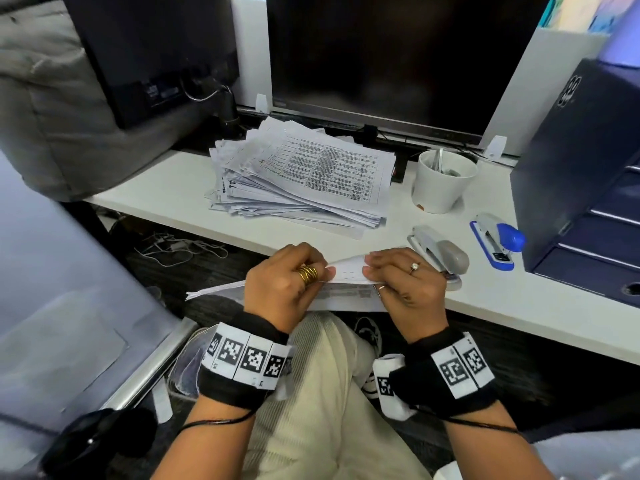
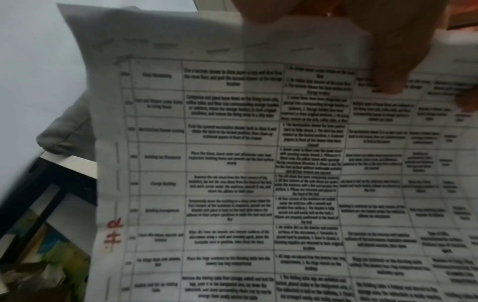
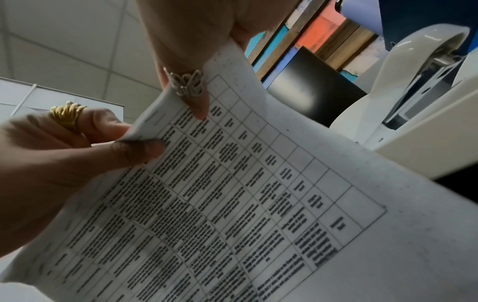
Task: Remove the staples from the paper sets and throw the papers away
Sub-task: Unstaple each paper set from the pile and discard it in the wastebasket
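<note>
I am pinching a stapled paper set (image 1: 346,271) by its top edge with both my left hand (image 1: 282,289) and my right hand (image 1: 407,284), holding it over my lap at the desk (image 1: 502,306) edge, near the paper stack (image 1: 301,174) and grey stapler (image 1: 438,252).

Even, soft indoor light, head view sharp but warped at the edges — both wrist views pretty blurry, print unreadable.
</note>
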Available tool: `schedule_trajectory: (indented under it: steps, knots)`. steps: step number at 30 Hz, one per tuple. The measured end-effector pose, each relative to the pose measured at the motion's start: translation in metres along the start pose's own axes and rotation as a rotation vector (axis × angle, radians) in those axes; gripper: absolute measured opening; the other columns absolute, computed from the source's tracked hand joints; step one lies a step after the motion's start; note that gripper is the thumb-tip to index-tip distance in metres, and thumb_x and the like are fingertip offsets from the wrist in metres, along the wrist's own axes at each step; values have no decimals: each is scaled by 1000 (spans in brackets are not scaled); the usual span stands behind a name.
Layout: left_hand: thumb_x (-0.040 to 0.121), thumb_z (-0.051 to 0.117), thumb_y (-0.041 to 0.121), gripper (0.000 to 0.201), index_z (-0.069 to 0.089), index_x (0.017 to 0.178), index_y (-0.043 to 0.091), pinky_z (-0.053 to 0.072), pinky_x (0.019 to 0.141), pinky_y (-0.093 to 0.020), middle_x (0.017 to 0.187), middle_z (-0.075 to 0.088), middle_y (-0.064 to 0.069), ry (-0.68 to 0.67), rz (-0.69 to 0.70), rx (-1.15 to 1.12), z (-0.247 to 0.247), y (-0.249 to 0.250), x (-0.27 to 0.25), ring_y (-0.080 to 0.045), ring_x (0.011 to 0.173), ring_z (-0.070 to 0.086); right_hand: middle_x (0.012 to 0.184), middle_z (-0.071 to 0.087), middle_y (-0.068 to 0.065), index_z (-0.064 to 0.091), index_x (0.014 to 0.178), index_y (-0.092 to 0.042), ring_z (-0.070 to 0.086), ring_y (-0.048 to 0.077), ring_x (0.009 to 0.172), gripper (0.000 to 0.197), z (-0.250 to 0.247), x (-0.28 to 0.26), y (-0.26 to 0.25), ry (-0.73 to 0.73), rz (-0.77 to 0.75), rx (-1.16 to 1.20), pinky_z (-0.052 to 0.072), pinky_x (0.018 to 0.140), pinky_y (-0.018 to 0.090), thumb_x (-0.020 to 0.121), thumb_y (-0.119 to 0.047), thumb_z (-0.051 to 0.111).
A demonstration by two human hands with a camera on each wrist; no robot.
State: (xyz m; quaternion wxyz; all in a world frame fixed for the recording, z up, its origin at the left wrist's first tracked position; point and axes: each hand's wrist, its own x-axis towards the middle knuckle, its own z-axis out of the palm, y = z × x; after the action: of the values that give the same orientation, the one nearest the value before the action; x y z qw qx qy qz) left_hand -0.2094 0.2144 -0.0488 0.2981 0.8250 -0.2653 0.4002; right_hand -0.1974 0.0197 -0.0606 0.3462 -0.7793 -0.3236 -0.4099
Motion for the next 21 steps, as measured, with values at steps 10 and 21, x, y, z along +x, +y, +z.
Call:
schedule_trajectory:
  steps: [10, 21]
  knots:
    - [76, 67, 44, 38, 64, 102, 16, 38, 90, -37, 104, 64, -4, -38, -164, 322, -35, -55, -23, -24, 102, 53, 72, 70, -4, 45, 88, -26, 65, 22, 57, 31, 30, 22, -4, -201, 215, -224, 45, 47, 26, 72, -3, 60]
    - [77, 75, 23, 49, 56, 119, 8, 45, 90, -31, 116, 62, -19, 112, -1082, -164, -82, -143, -88, -19, 105, 59, 68, 57, -13, 51, 86, -17, 62, 19, 70, 14, 100, 46, -7, -313, 473, 125, 47, 64, 36, 87, -9, 62]
